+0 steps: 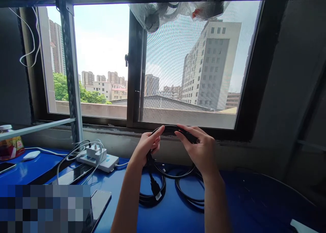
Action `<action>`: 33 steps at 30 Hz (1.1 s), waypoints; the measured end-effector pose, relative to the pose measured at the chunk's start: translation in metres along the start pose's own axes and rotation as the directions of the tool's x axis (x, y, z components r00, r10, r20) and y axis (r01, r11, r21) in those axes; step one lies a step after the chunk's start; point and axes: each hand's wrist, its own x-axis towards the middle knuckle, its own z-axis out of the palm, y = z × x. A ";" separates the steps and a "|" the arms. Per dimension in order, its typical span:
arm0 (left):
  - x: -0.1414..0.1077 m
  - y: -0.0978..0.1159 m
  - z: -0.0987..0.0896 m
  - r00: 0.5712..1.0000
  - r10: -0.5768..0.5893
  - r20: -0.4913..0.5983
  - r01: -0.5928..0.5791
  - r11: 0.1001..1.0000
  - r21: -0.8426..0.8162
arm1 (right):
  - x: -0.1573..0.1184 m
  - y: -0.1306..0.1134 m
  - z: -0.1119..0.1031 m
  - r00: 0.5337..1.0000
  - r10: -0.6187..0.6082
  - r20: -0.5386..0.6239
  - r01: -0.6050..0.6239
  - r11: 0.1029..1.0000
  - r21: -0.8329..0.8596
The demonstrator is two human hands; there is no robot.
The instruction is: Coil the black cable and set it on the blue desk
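Observation:
A coiled black cable (175, 176) is held up in a loop above the blue table, between my two hands. My left hand (148, 145) is closed around the loop's left side, its thumb lying along the top. My right hand (200, 146) grips the right side, with thumb and forefinger pointing toward the top strands. Below my left hand hangs a black plug (155, 188) with a pale end, HDMI-like in shape. Two more coils of black cable lie on the table beneath: a left coil (152, 203) and a right coil (187, 197), partly hidden by my right forearm.
On the left, a white power strip (108, 162) carries adapters and tangled white cords. Phones (101, 202) lie near it, beside a pixelated patch. A metal shelf post (71, 73) rises before the window. Further left are a white mouse (31, 155) and a jar (11, 144).

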 end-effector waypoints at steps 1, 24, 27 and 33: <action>-0.001 0.001 0.000 1.000 -0.012 0.010 0.012 1.000 -0.012 | 0.000 0.000 0.000 1.000 0.003 -0.016 -0.003 1.000 -0.013; 0.001 -0.016 -0.053 0.892 -0.327 -0.312 0.451 0.675 0.583 | -0.029 0.044 0.056 0.585 0.697 0.415 -0.682 0.699 -0.215; 0.004 -0.031 -0.066 0.860 -0.387 -0.334 0.509 0.596 0.621 | -0.038 0.051 0.066 0.447 0.723 0.527 -0.686 0.655 -0.317; 0.006 -0.067 -0.088 0.777 -0.529 -0.340 0.592 0.433 0.680 | -0.054 0.052 0.077 0.201 0.732 0.651 -0.629 0.605 -0.487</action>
